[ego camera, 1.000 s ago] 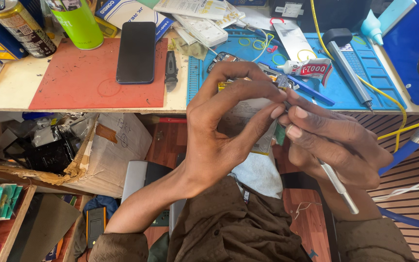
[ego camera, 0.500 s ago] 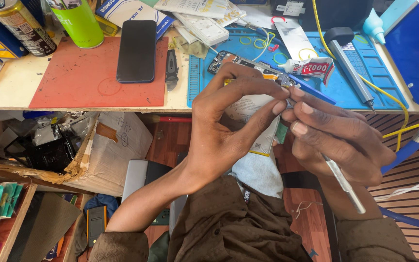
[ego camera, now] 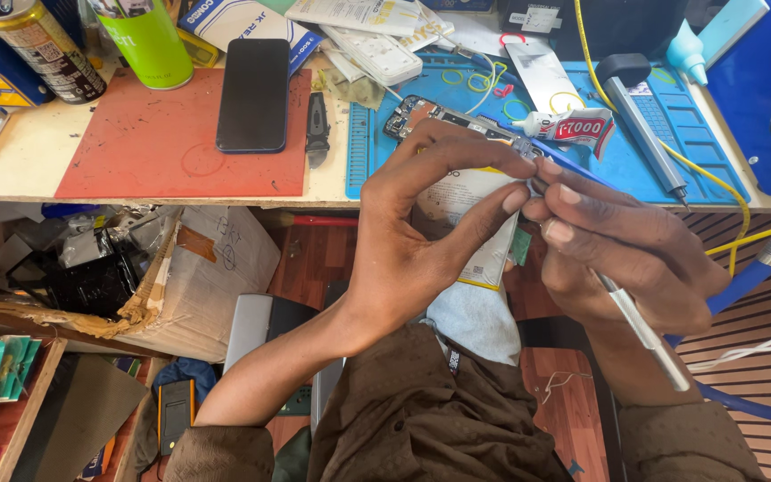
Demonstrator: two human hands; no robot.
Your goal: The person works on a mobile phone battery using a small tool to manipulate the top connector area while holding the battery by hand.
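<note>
The left hand point(ego camera: 421, 241) pinched a small metal part point(ego camera: 526, 147) between thumb and forefinger. At 3 o'clock, the right hand point(ego camera: 622, 254), fingers clamped on a slim silver tool point(ego camera: 644, 330), worked it. The opened phone point(ego camera: 443, 120) lay unassembled on the desk point(ego camera: 20, 152).

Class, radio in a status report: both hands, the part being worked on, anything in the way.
Left hand pinching small part. Right hand holding thin metal tool to it. Nothing between them.

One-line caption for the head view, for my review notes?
Left hand pinches a small part at its fingertips while right hand holds a thin metal tool, above an opened phone on a blue mat.
</note>
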